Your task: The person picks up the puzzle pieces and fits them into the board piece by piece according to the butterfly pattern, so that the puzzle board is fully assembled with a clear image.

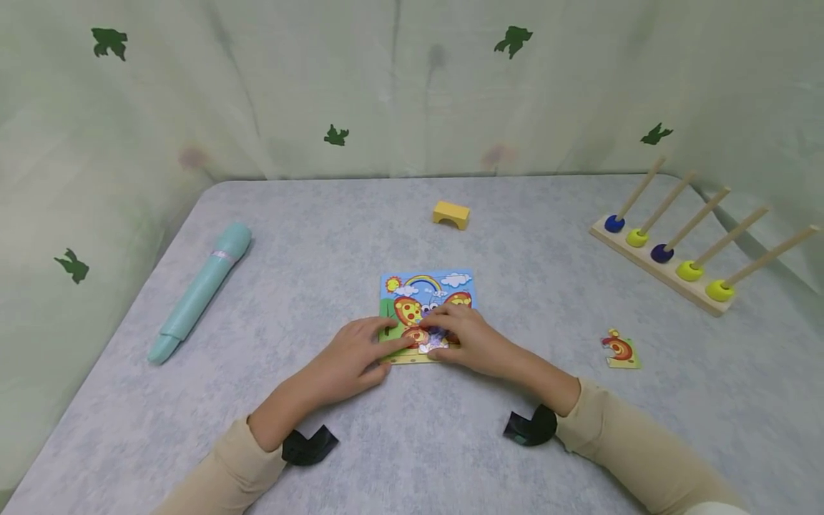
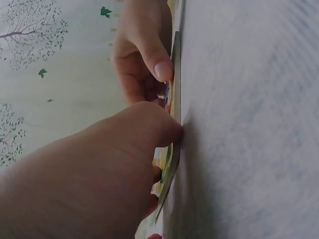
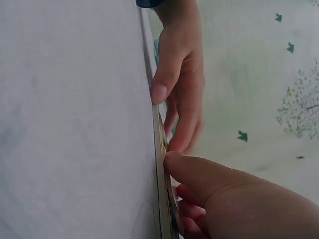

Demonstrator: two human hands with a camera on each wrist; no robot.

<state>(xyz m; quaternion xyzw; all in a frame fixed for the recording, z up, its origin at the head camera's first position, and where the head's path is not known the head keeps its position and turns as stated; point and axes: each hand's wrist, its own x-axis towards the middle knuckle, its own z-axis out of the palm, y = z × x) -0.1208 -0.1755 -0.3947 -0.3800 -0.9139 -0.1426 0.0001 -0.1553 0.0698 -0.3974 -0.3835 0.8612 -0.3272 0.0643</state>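
Observation:
A butterfly jigsaw puzzle [image 1: 425,282] with a rainbow, sun and clouds lies flat on the table, partly covered by both hands. My left hand [image 1: 350,357] rests on its left side; the fingers lie fairly straight over the picture and the thumb is at the near edge, as the left wrist view also shows. My right hand [image 1: 479,342] pinches a puzzle piece [image 1: 433,346] at the lower middle of the picture, thumb nearest me and fingers beyond it. Those fingers hide much of that piece. One loose puzzle piece [image 1: 621,350] with red and orange rings lies off to the right.
On the grey table [image 1: 309,236], a turquoise capped stick-like object [image 1: 199,293] lies at left. A yellow arch block [image 1: 451,214] sits behind the puzzle. At right stands a wooden peg rack [image 1: 663,268] with blue and yellow beads. A pale curtain [image 1: 412,86] hangs behind.

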